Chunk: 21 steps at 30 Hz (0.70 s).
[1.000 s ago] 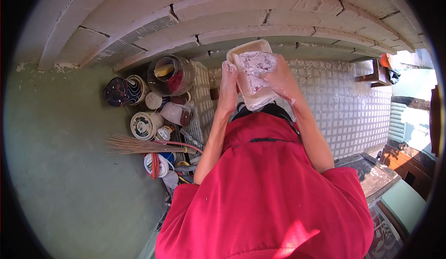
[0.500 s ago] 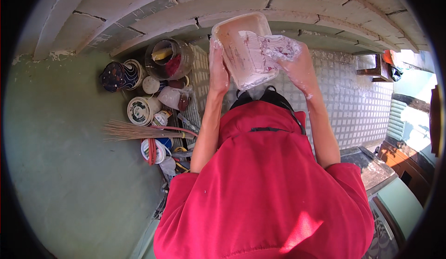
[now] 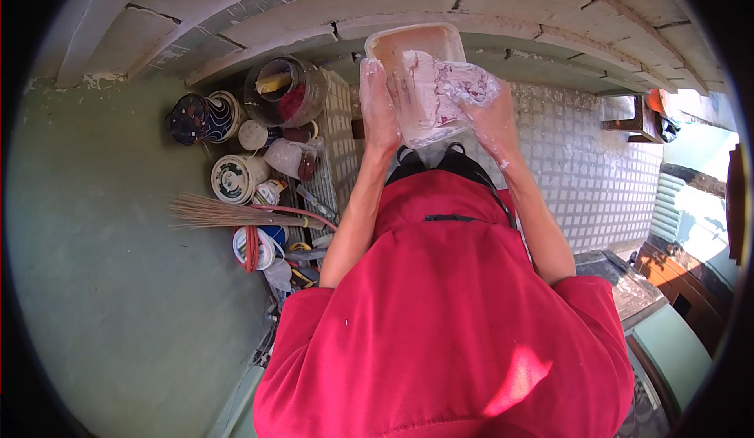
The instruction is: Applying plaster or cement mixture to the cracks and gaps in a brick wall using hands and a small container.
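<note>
A translucent plastic container (image 3: 393,41) is held out above my feet, with pinkish-white paste (image 3: 424,100) smeared inside it. My left hand (image 3: 380,105), powdered white, grips its left side with closed fingers. My right hand (image 3: 488,118), also smeared white, is closed on what looks like a flat scraper (image 3: 465,83) thickly coated in the paste, laid over the container's inside. The scraper's exact shape is hidden by paste and fingers.
Along the green left wall (image 3: 118,242) stand paint buckets (image 3: 236,177), a clear tub (image 3: 265,96), a twig broom (image 3: 212,209) and a coiled red hose (image 3: 251,250). A wooden stool (image 3: 632,122) stands right on the tiled floor (image 3: 581,187); a worn tabletop (image 3: 613,277) is beside my right arm.
The container and both hands have moved up the picture, away from my body. The paste-coated scraper has shifted rightward since a second ago, showing more of the container's inside.
</note>
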Tool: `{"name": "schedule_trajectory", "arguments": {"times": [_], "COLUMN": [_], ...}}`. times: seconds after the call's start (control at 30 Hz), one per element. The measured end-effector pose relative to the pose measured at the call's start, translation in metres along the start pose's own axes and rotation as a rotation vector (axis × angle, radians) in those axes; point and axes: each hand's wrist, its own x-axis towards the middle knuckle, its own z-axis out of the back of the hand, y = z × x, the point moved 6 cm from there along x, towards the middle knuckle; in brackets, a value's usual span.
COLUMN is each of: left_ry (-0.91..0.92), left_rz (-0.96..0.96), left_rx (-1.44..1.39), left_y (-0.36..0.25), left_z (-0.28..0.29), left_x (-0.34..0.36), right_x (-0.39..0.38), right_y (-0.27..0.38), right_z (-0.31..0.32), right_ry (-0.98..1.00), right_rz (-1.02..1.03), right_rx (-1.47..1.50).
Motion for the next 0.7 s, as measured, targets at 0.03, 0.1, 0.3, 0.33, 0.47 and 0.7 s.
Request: {"name": "schedule_trajectory", "arguments": {"times": [0.03, 0.1, 0.3, 0.33, 0.47, 0.7], "left_ry": [-0.018, -0.037, -0.039, -0.035, -0.001, -0.005], "left_rz": [-0.058, -0.119, -0.069, -0.101, -0.062, -0.016], "left_rx": [0.132, 0.264, 0.090, 0.154, 0.060, -0.057], "left_y": [0.003, 0.003, 0.008, 0.004, 0.001, 0.003], "left_z": [0.005, 0.006, 0.002, 0.002, -0.007, -0.034], "left_x": [0.003, 0.005, -0.005, -0.005, -0.006, -0.012], "right_x": [-0.002, -0.003, -0.015, -0.017, -0.016, -0.024], "right_y": [-0.005, -0.013, -0.024, -0.023, -0.016, -0.044], "right_z": [-0.003, -0.008, -0.002, 0.002, 0.003, 0.009], "right_ry": [-0.001, -0.013, -0.022, -0.022, 0.214, 0.233], "right_rz": [0.000, 0.001, -0.044, -0.043, 0.038, -0.276], "right_rx": [0.000, 0.089, -0.042, -0.040, -0.186, 0.270]}}
